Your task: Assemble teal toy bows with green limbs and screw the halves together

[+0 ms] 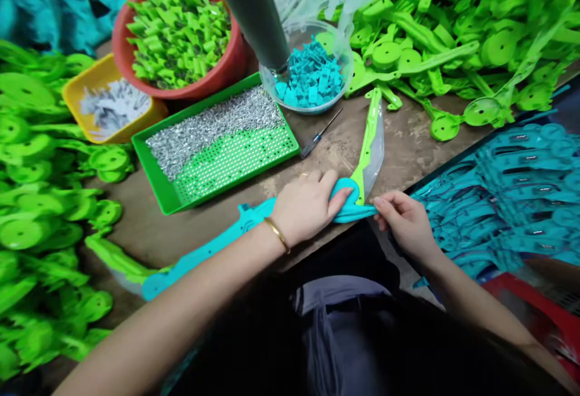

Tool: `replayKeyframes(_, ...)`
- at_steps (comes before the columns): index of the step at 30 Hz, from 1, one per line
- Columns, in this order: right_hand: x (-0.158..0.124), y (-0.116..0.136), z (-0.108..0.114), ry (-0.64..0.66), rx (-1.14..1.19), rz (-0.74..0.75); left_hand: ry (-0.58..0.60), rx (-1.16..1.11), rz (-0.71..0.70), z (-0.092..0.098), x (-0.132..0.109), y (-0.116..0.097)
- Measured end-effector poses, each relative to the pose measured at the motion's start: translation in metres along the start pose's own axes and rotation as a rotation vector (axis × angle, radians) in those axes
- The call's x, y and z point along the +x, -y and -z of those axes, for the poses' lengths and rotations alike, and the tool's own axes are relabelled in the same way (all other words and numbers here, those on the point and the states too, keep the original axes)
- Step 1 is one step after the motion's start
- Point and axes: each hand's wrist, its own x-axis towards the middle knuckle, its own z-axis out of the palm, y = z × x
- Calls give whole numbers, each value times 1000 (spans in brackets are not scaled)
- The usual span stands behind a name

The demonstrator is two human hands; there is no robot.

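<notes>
A long blue plastic part lies along the front edge of the table. My left hand, with a gold bangle at the wrist, bears down on its rounded right end, thumb and fingers closed around it. The narrow blue tip at the far right is pinched between the thumb and fingers of my right hand. From the rounded end a lime-green arm with a clear plastic sheet sticks up and away. Another lime-green arm joins the blue part at its left end. The left palm hides some of the blue part.
A green tray of small metal pieces stands behind, beside a screwdriver. Near it are a yellow bin, a red tub and a clear bowl. A grey post rises there. Green parts and blue assemblies are piled right.
</notes>
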Motion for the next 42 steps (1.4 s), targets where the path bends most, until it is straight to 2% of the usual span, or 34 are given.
replayKeyframes(2, 1, 3, 5, 58, 58, -23, 58, -4, 7, 7, 3, 0)
replayKeyframes(4, 3, 6, 8, 192, 108, -57, 92, 23, 11, 13, 5, -1)
replayKeyframes(6, 4, 8, 8, 264, 104, -82, 116, 60, 18, 17, 6, -3)
replayKeyframes(11, 0, -2, -1, 76, 79, -80, 203, 148, 59, 20, 7, -6)
replayKeyframes(15, 2, -3, 8, 164, 119, -24, 219, 171, 34, 20, 8, -4)
replayKeyframes(18, 16, 10, 15, 183, 113, 72, 222, 186, 31, 17, 6, -5)
replayKeyframes(22, 41, 35, 14, 262, -16, 46, 220, 194, -22, 14, 1, -13)
replayKeyframes(24, 46, 40, 15, 266, 4, 39, 194, 204, -12, 14, 1, -14)
replayKeyframes(28, 28, 24, 22, 296, 69, -24, 140, 196, 45, 18, 6, -11)
replayKeyframes(30, 16, 12, 21, 239, 80, -33, 130, 176, 51, 18, 10, -8)
replayKeyframes(34, 3, -9, 5, 18, 275, -14, 127, 145, 78, 19, 14, -7)
replayKeyframes(35, 1, -13, -2, 17, 360, -22, 125, 133, 88, 20, 15, -8)
replayKeyframes(39, -3, -20, -34, 181, 571, -79, 89, 67, 80, 22, 14, -18)
replayKeyframes(42, -7, -19, -54, 76, 545, -37, 39, -9, 56, 25, 12, -22)
